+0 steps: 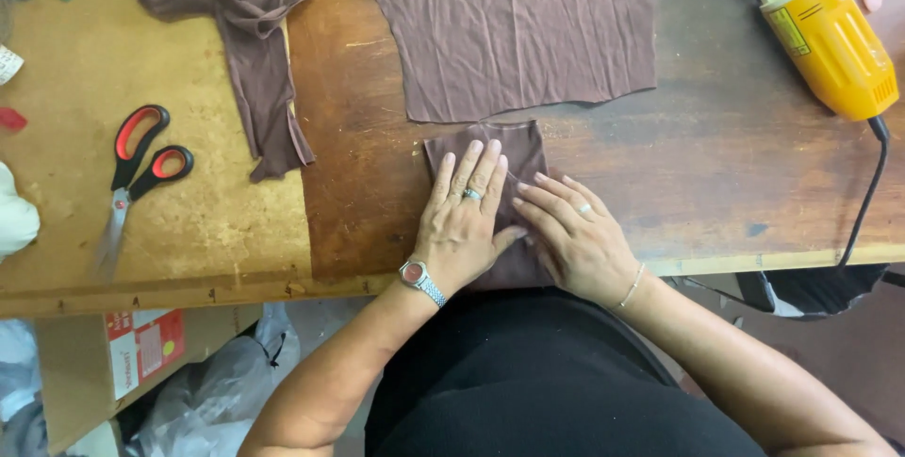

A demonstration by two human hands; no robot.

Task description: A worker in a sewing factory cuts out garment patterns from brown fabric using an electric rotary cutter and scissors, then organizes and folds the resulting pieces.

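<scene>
While both of your hands rest on the small folded piece (509, 151) of brown fabric at the near edge of the table (716, 174), note their state. Your left hand (462, 221) lies flat, palm down, fingers spread and extended on the piece, gripping nothing. Your right hand (575, 236) lies beside it, touching the left thumb, fingers straight and angled toward the piece's right edge; it presses rather than grasps. The piece sits just below a larger flat sheet (523, 28) of the same fabric, their edges almost meeting, and its near end hangs over the table edge toward your lap.

Risks from this position:

- Slippage. The near end overhangs the table; lifting both palms at once would likely let the fold open or the piece slide off.
- Misaligned fold. Uneven pressure from the angled right hand could skew the layers, since nothing pins them.
- Snagging. Rings on both hands and the wristwatch (417, 276) lie close to the thin knit and could catch it.
- Mixing pieces. The sheet's lower edge is so close that a forward push could drag it along.

The scissors (137, 170) lie well to the left, beside a bunched strip (250, 33) of fabric. The yellow power tool (825, 28) lies at far right, its cord (863, 203) running off the table edge.
</scene>
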